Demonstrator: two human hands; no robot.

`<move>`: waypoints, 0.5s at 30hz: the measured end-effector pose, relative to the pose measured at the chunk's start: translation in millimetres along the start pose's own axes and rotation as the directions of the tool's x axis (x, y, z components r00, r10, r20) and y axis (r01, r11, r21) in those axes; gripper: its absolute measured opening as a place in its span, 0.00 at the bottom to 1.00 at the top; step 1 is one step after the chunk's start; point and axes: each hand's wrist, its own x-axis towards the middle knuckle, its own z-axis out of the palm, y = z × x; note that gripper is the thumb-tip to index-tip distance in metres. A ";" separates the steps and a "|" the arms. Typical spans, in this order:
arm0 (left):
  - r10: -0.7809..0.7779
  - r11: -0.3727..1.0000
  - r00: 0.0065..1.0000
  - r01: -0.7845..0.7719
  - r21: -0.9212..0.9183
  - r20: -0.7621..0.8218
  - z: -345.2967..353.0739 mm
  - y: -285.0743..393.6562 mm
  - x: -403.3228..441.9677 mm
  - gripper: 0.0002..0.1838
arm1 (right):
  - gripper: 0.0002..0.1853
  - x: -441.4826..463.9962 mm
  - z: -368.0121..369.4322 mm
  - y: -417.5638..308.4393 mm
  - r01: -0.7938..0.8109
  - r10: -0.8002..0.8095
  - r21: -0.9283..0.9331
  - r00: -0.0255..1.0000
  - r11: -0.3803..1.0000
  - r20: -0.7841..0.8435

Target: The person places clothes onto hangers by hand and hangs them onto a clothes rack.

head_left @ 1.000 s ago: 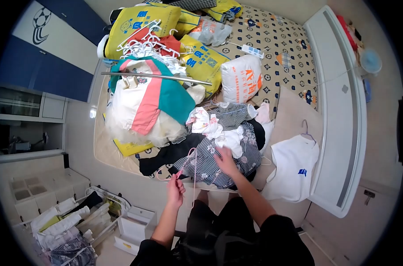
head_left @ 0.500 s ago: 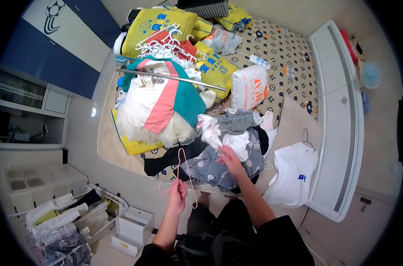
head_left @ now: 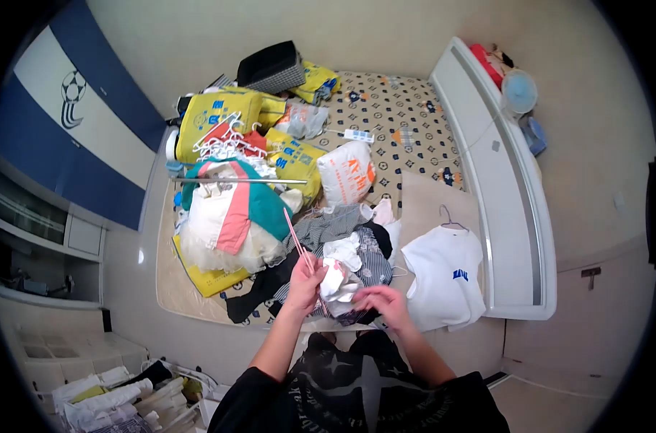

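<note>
My left hand (head_left: pixel 305 283) is closed around a thin pink clothes hanger (head_left: pixel 293 229), which is tilted and seen nearly edge-on. A small white garment with pink patches (head_left: pixel 336 280) hangs between my hands, against the left fingers. My right hand (head_left: pixel 385 304) has its fingertips closed at the garment's right edge; the exact grip is slightly blurred. Below the hands lies a heap of clothes, with a striped dark garment (head_left: pixel 375 261) and another white piece (head_left: pixel 342 251) in it.
On the bed, a white, pink and green jacket (head_left: pixel 234 238) lies under a metal rod (head_left: pixel 234 180). White hangers (head_left: pixel 230 137) and yellow bags (head_left: pixel 212 119) are behind. A white sleeveless top (head_left: pixel 443 278) with a hanger lies right. A rack with clothes (head_left: pixel 118 404) stands lower left.
My hands have come together, bringing the white garment down and next to the pink hanger. The hanger has turned edge-on. The camera view has shifted, moving the bed leftward.
</note>
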 end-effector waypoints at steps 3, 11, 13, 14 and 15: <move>0.009 0.998 0.997 -0.013 0.054 0.072 42.5 30.4 -9.2 0.16 | 0.36 -8.1 -7.8 -24.8 0.211 -0.322 -0.440 0.927 0.873 -0.192; 0.127 0.955 0.916 -0.216 0.201 0.379 101.1 96.6 -13.2 0.17 | 0.37 37.4 3.2 -83.2 0.302 -0.504 -0.834 0.863 0.461 0.034; 0.214 0.944 0.897 -0.291 0.153 0.388 110.4 124.8 -17.8 0.17 | 0.27 47.5 -16.9 -79.9 0.299 -0.496 -0.906 0.860 0.301 0.119; 0.280 0.928 0.894 -0.346 0.141 0.349 110.7 136.0 -17.8 0.17 | 0.16 48.1 -24.0 -80.0 0.289 -0.554 -0.887 0.832 0.361 0.046; 0.347 0.907 0.885 -0.401 0.129 0.311 112.7 146.4 -18.0 0.17 | 0.15 44.9 -31.5 -83.3 0.273 -0.528 -0.854 0.849 0.442 -0.002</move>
